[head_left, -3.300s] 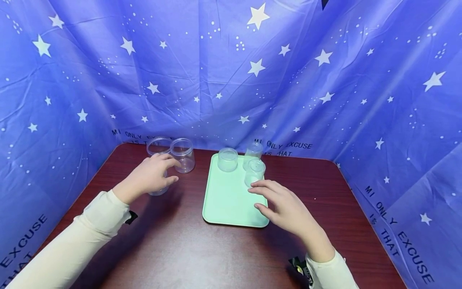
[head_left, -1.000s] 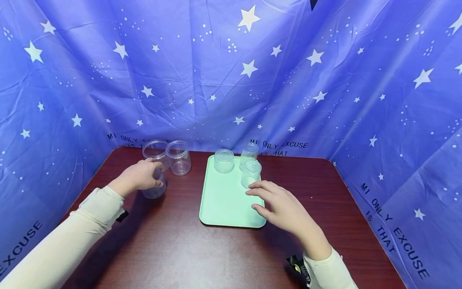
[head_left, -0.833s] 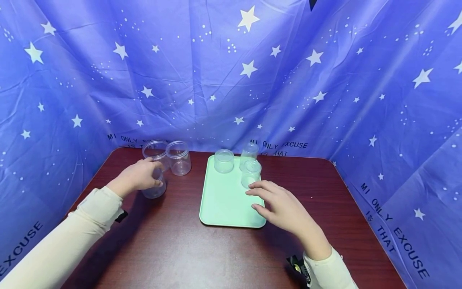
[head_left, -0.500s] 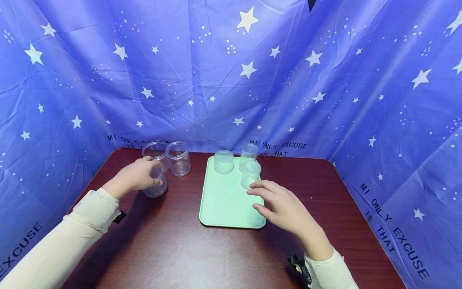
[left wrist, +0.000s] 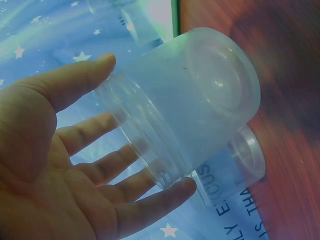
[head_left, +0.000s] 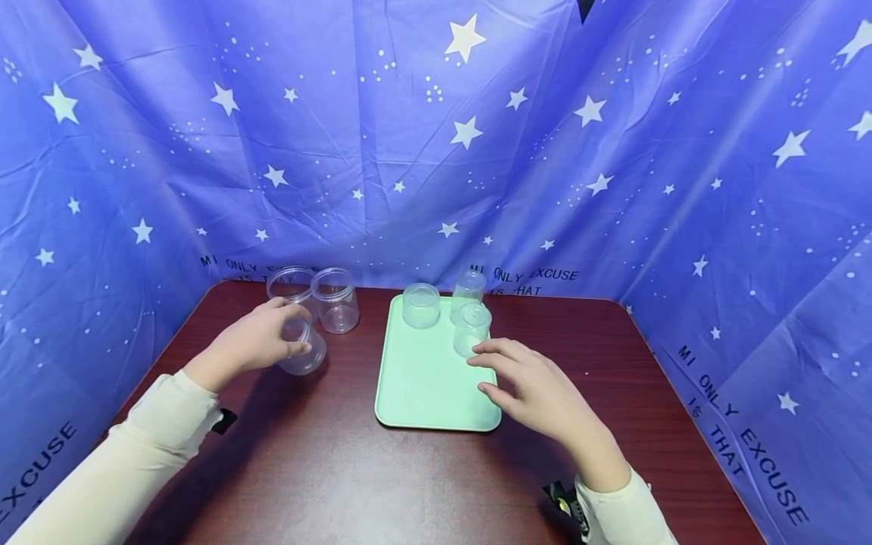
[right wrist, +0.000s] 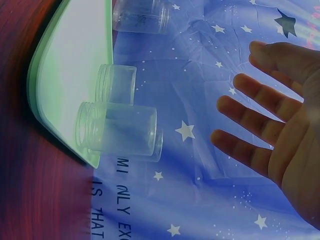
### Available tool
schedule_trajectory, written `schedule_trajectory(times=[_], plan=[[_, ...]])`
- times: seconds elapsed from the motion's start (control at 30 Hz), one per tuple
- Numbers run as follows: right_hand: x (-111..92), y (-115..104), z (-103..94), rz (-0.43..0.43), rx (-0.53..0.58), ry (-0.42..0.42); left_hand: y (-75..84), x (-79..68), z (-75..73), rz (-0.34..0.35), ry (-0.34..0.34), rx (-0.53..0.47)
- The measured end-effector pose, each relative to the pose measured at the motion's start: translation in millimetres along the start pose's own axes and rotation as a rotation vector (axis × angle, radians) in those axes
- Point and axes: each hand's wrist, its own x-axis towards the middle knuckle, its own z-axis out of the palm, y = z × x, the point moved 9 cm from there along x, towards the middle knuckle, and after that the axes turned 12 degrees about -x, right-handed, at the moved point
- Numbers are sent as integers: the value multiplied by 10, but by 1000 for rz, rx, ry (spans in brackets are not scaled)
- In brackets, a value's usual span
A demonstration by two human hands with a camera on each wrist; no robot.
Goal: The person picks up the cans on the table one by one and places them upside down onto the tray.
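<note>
dark red-brown, wood-grained tabletop [head_left: 341, 477], glossy, with a pale patch of reflected light. blue-violet fabric hanging [head_left: 347, 144], creased, printed with white stars, dots and black lettering, round the far side and both flanks. light green, rectangular, round-cornered tray [head_left: 425, 382] flat at mid-table; at its far end, short clear plastic jar [head_left: 421, 307], tall clear plastic jar [head_left: 468, 289] and medium-height clear plastic jar [head_left: 471, 331], all mouth down. left of the tray, wide clear plastic jar [head_left: 291, 287] and narrower clear plastic jar [head_left: 337, 304], both upright and open-mouthed.

left hand [head_left: 253, 338]: grasping a clear cylindrical plastic jar [left wrist: 170, 100] round its threaded rim, thumb opposite fingers, in front of the upright pair; base perhaps just off the tabletop, contact hard to tell. right hand [head_left: 538, 387]: released, fingers spread, over the tray's right side near the medium-height jar.

hidden or cut off: lower wall of the wide jar, behind the left hand; part of the tall jar, behind the medium-height one; cream sleeves [head_left: 109, 481], at the lower frame edge; small black shape [head_left: 584, 9], at the upper edge, too little shown to identify.
</note>
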Motion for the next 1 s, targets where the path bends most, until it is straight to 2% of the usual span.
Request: schedule_trajectory(times=[0.43, 1.0], plan=[[-13, 32, -10, -1, -1, 30, 314, -111, 34, 120, 96, -53], [4, 41, -89, 6, -2, 82, 519, -199, -25, 207, 289, -228]])
